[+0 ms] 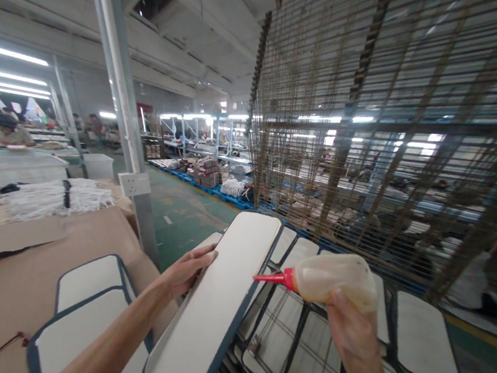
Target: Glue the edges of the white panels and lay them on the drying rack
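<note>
A long white panel with a dark blue edge point(220, 309) is tilted in front of me. My left hand point(191, 269) grips its left side, thumb on the upper face and some fingers hidden. In my right hand point(351, 324) is a translucent squeeze bottle point(335, 281) with a red nozzle, whose tip points left at the panel's right edge. Whether the tip touches the edge is too small to tell. Similar white panels point(88, 330) lie on the brown surface at the left.
More white panels point(422, 334) rest on a wire rack at the lower right. Tall wire racks point(356, 108) stand at the right. A metal post with a socket point(134, 184) rises left of centre. White bundles point(47, 198) lie at the left, with people working farther back.
</note>
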The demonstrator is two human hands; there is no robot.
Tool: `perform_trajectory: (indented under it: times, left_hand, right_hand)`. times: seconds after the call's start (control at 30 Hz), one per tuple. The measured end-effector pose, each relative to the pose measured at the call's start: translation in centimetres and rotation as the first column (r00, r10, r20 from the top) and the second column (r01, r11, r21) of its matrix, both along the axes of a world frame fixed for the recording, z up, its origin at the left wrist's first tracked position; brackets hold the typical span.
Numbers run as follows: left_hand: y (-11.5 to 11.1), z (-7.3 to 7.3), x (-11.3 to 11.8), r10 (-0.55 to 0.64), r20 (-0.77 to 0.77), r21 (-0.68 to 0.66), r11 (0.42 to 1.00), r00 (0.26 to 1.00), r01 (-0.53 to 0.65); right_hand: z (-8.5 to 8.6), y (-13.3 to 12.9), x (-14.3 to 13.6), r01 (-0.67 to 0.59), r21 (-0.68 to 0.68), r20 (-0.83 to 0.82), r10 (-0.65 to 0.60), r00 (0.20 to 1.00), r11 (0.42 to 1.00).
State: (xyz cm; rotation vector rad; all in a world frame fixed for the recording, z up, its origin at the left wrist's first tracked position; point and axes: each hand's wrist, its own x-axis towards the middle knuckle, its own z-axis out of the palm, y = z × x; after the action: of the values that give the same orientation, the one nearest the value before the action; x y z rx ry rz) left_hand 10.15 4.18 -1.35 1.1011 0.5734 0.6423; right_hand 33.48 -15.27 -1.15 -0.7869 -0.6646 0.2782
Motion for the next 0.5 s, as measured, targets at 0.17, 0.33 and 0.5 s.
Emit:
perform_trajectory:
  times: [0.17, 0.33, 0.5]
  left_hand:
    - [-0.29, 0.63, 0.24, 0.052, -0.011, -0.035, 0.998, 0.999, -0.053]
    - [-0.3, 1.0, 0.56, 0.057, -0.001, -0.049, 0.997, 0.998, -0.057]
    - [0.31, 0.83, 0.81, 0.056, 0.019, -0.032, 0.998, 0.998, -0.055]
  right_hand:
    - [-0.01, -0.02, -0.39, -0.037, -0.009, 0.008, 0.037, 0.999, 0.999]
    - [-0.09, -0.16, -0.55, -0.068, -0.013, -0.002, 0.068, 0.998, 0.998]
    - [-0.29, -0.24, -0.61, -0.078, -0.037, -0.019, 0.077, 0.997, 0.996]
